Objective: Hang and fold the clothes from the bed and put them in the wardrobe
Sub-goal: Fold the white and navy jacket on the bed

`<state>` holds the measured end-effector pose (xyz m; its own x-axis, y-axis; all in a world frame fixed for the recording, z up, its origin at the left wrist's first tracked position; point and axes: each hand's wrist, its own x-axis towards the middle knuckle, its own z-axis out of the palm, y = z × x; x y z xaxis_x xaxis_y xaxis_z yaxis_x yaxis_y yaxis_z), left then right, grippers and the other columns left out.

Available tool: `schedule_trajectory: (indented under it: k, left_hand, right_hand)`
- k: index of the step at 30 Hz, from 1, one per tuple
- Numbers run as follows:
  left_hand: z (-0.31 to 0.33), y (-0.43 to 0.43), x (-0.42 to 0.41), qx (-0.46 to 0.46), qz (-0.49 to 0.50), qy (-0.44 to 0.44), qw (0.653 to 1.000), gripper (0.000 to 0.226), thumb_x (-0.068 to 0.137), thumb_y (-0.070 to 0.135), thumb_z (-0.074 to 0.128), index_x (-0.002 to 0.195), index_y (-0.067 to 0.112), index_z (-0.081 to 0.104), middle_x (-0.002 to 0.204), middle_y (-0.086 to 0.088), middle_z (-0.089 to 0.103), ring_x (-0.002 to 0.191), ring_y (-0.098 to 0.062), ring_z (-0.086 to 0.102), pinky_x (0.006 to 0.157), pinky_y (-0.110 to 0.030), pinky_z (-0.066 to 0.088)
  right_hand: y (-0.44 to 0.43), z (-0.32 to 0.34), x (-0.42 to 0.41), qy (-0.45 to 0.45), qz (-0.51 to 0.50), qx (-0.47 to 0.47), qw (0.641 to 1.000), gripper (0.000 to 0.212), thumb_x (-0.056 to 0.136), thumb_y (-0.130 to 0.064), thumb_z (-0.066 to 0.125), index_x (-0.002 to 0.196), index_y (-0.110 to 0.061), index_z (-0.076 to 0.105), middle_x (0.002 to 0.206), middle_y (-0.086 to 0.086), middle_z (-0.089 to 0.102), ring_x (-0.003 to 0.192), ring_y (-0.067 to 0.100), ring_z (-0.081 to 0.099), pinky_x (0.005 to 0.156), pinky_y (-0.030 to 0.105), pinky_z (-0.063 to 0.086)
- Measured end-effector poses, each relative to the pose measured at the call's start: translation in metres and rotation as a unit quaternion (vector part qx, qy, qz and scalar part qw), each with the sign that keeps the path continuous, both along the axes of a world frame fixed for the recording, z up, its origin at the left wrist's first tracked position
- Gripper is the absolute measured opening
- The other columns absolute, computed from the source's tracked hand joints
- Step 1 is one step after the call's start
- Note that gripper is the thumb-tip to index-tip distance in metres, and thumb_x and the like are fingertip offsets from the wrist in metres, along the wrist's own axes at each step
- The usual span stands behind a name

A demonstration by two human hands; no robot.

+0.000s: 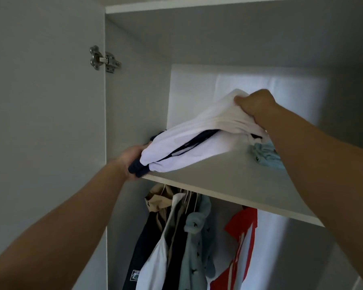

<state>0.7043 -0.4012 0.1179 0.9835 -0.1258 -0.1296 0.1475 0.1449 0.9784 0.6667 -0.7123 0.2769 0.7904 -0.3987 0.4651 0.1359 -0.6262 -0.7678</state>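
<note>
A folded stack of clothes (199,139), white with navy trim, is partly on the wardrobe's upper shelf (228,181). My left hand (132,162) grips the stack's near, navy end at the shelf's front edge. My right hand (256,105) grips the far end from above, lifting it higher than the near end. A folded light blue garment (266,155) lies on the shelf just behind the stack, half hidden by my right forearm.
Below the shelf hang several garments: a beige and navy jacket (155,208), a white shirt (153,266), a light blue printed piece (197,231) and a red and white top (241,233). The open wardrobe door (44,101) stands at left with its hinge (104,59).
</note>
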Motion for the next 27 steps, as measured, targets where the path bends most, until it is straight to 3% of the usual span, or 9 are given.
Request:
schedule_trajectory:
  k: [5,8,10,13,15,18,20,22,27]
  left_hand:
    - [0.035,0.016,0.048,0.154,0.06,-0.057,0.985,0.041,0.088,0.041,0.076,0.108,0.006,0.069,0.08,-0.003,0.077,0.07,-0.021,0.075,0.057,-0.029,0.057]
    - [0.035,0.022,0.076,0.329,0.09,-0.084,0.936,0.053,0.083,0.058,0.075,0.103,0.011,0.064,0.089,-0.002,0.072,0.077,-0.021,0.07,0.059,-0.028,0.051]
    - [0.029,0.02,0.091,0.444,0.083,-0.106,0.886,0.059,0.087,0.06,0.069,0.111,0.006,0.065,0.105,-0.009,0.069,0.092,-0.028,0.067,0.077,-0.035,0.053]
    - [0.013,0.005,0.11,0.637,0.105,-0.137,0.751,0.056,0.096,0.049,0.062,0.126,0.001,0.058,0.126,-0.018,0.061,0.113,-0.034,0.06,0.096,-0.04,0.049]
    - [0.01,-0.017,0.117,0.66,0.141,-0.169,0.719,0.045,0.099,0.04,0.056,0.129,0.007,0.053,0.131,-0.017,0.055,0.118,-0.037,0.056,0.099,-0.045,0.049]
    - [0.0,-0.05,0.128,0.642,0.061,-0.155,0.748,0.06,0.098,0.056,0.035,0.14,0.015,0.049,0.144,-0.015,0.049,0.128,-0.038,0.05,0.109,-0.053,0.04]
    - [-0.017,-0.058,0.132,0.689,-0.001,-0.108,0.717,0.076,0.093,0.07,0.019,0.15,0.024,0.042,0.156,-0.01,0.039,0.139,-0.037,0.037,0.113,-0.062,0.026]
    - [-0.03,-0.048,0.138,0.724,0.013,-0.116,0.68,0.075,0.091,0.074,0.013,0.149,0.035,0.039,0.158,-0.005,0.037,0.143,-0.036,0.03,0.11,-0.069,0.021]
    - [-0.032,-0.014,0.173,0.72,0.026,-0.156,0.676,0.073,0.094,0.076,0.012,0.155,0.041,0.031,0.164,0.002,0.029,0.146,-0.031,0.03,0.115,-0.059,0.026]
  right_hand:
    - [-0.025,-0.065,0.024,0.049,-0.022,0.031,0.998,0.063,0.096,-0.042,0.063,0.132,0.009,0.054,0.133,0.022,0.06,0.117,0.035,0.06,0.083,0.027,0.044]
    - [-0.023,-0.114,0.037,0.091,-0.041,0.047,0.994,0.061,0.1,-0.039,0.057,0.133,0.012,0.053,0.135,0.025,0.058,0.121,0.038,0.058,0.083,0.027,0.04]
    - [-0.016,-0.146,0.043,0.151,-0.046,0.032,0.987,0.061,0.102,-0.037,0.054,0.136,0.013,0.047,0.138,0.027,0.055,0.123,0.04,0.056,0.089,0.031,0.044]
    - [-0.002,-0.177,0.052,0.234,-0.037,-0.066,0.969,0.065,0.101,-0.032,0.053,0.149,0.002,0.025,0.145,0.026,0.043,0.129,0.041,0.048,0.101,0.04,0.044]
    - [0.009,-0.181,0.058,0.217,-0.039,-0.149,0.964,0.065,0.098,-0.042,0.054,0.148,-0.013,0.025,0.142,0.021,0.037,0.127,0.041,0.044,0.102,0.046,0.044]
    - [0.029,-0.181,0.072,0.27,0.006,-0.245,0.931,0.068,0.093,-0.059,0.048,0.148,-0.021,0.035,0.146,0.017,0.034,0.132,0.04,0.04,0.108,0.049,0.039]
    - [0.039,-0.187,0.08,0.3,-0.008,-0.278,0.913,0.067,0.094,-0.062,0.04,0.148,-0.022,0.039,0.149,0.017,0.034,0.134,0.04,0.038,0.109,0.049,0.033]
    - [0.051,-0.198,0.088,0.301,-0.019,-0.291,0.908,0.068,0.096,-0.062,0.031,0.149,-0.02,0.039,0.153,0.021,0.031,0.136,0.04,0.033,0.112,0.05,0.027]
    - [0.087,-0.21,0.113,0.293,-0.027,-0.29,0.911,0.067,0.099,-0.059,0.024,0.146,-0.014,0.042,0.156,0.03,0.024,0.141,0.044,0.026,0.115,0.052,0.019]
